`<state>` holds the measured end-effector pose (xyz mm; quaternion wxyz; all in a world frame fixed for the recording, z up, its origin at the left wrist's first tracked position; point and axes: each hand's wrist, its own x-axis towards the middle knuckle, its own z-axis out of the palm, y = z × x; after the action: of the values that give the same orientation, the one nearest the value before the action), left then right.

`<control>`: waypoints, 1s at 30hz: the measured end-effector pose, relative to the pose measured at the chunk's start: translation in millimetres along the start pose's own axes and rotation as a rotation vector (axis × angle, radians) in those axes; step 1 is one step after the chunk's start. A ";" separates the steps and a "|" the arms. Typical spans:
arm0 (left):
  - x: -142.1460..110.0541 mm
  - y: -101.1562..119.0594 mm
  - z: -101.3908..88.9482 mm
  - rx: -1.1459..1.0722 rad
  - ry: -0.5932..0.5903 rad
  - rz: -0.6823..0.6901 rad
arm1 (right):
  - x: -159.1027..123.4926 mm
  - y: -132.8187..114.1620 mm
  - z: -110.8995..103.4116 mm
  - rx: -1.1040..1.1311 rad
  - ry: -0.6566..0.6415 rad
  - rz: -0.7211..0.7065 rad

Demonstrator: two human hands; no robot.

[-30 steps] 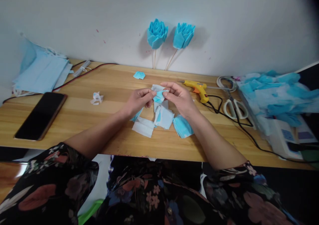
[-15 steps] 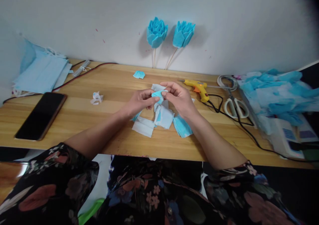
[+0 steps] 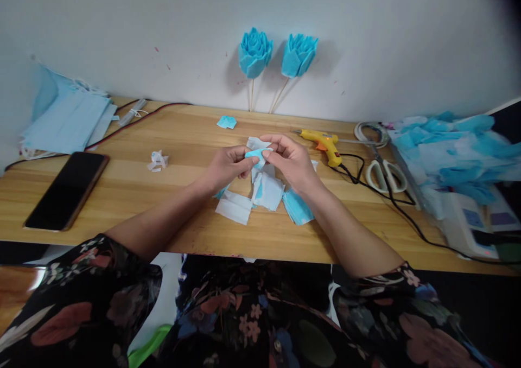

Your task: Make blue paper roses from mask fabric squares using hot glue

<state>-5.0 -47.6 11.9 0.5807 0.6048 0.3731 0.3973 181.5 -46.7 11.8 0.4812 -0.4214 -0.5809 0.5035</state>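
Between both hands is a small piece of blue mask fabric [image 3: 255, 154], its upper edge folded over. My left hand [image 3: 230, 164] pinches it from the left with thumb and fingers. From the right, my right hand [image 3: 290, 159] grips the same piece between thumb and forefinger. Below the fingers lie a white fabric square [image 3: 233, 207] and a stack of white-and-blue pieces [image 3: 268, 191]. Blue fabric squares [image 3: 298, 207] lie partly under my right wrist. A small folded blue piece [image 3: 227, 122] rests farther back on the wooden table [image 3: 191, 134].
Two blue fabric flowers [image 3: 255, 53] on sticks lean on the wall. At right are a yellow glue gun [image 3: 321, 143] with its cord, white-handled scissors [image 3: 385, 175] and a heap of blue scraps [image 3: 451, 151]. Left lie a phone [image 3: 67, 191], masks [image 3: 69, 115] and a white scrap [image 3: 157, 160].
The blue fabric's edge has been folded over between my fingers. My left thumb has slid along it slightly; both hands stay in nearly the same place.
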 end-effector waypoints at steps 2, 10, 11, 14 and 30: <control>-0.1 0.5 0.0 -0.002 0.006 -0.003 | -0.5 -1.3 0.1 -0.002 -0.001 0.010; -0.4 2.1 -1.4 -0.052 0.018 -0.012 | 0.2 -4.9 -2.6 0.048 -0.001 0.019; -0.1 1.1 -1.7 -0.068 0.016 -0.014 | 0.7 -4.5 -3.2 0.044 0.001 0.015; 1.0 -2.0 -2.2 -0.109 0.007 -0.024 | 2.2 -2.7 -4.9 -0.005 0.005 -0.011; 1.9 -4.4 -2.8 -0.162 0.022 -0.045 | 4.7 0.9 -14.0 -0.145 0.017 -0.073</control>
<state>-6.7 -44.5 7.7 0.6323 0.5431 0.3594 0.4196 194.4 -39.4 12.0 0.4724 -0.4376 -0.6267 0.4387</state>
